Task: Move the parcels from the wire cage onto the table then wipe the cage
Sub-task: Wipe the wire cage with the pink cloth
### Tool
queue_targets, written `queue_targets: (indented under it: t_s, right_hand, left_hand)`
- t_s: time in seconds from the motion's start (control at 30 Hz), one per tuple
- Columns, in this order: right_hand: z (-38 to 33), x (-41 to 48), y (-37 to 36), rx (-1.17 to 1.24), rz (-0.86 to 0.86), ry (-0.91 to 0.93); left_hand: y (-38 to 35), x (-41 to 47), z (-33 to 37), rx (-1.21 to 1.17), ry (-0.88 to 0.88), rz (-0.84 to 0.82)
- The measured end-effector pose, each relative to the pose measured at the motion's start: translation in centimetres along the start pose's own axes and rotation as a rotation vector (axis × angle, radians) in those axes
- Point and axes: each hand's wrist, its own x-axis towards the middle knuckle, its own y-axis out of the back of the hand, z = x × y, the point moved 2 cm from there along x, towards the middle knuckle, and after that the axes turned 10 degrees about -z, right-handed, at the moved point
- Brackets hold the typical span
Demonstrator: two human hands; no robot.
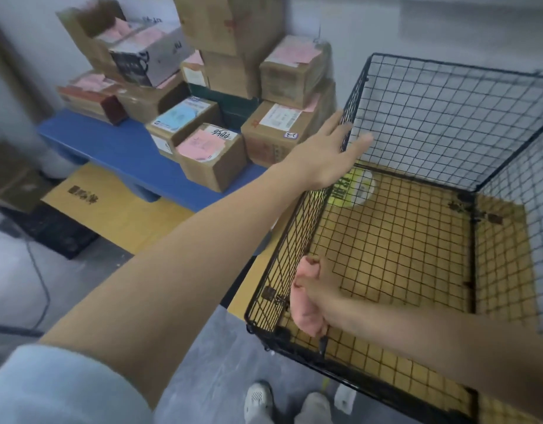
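1. In the near-left corner of the wire cage (447,96), the right hand (317,296) gripped a pink cloth (306,316) against the mesh.
2. The left hand (328,148) lay flat, fingers straight, on that wall's top rim.
3. The cloth looked soft and light; the mesh looked stiff, best steadied at the rim.
4. The parcels (212,154) sat on the blue table (111,142); blur hid their labels.

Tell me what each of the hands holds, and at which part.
The right hand grips a pink cloth, bunched around its middle. The left hand holds nothing; its straight fingers rest on the top rim of the wire cage.
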Motion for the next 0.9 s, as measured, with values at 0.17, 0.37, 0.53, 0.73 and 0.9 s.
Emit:
queue_targets:
  t_s: [0.17, 0.37, 0.53, 0.73, 0.9]
  right_hand:
    - [0.1, 0.6, -0.3, -0.069, -0.037, -0.094]
    - [-1.5, -0.6, 0.1, 0.070, 0.021, -0.028]
    - [-5.9, -5.3, 0.7, 0.265, -0.075, 0.127]
    - [-9.8, -11.7, 0.8, 0.378, -0.193, 0.316]
    - [-8.9, -12.3, 0.2, 0.225, -0.158, 0.360]
  left_hand:
    - [-0.2, 0.0, -0.1, -0.035, -0.008, 0.009]
    - [-0.5, 0.1, -0.1, -0.049, -0.004, -0.012]
    - [-0.3, -0.4, 0.3, -0.161, -0.010, -0.012]
    - [0.0, -1.8, 1.1, -0.234, -0.045, -0.031]
    - [0.1, -2.1, 1.3, -0.213, -0.055, -0.063]
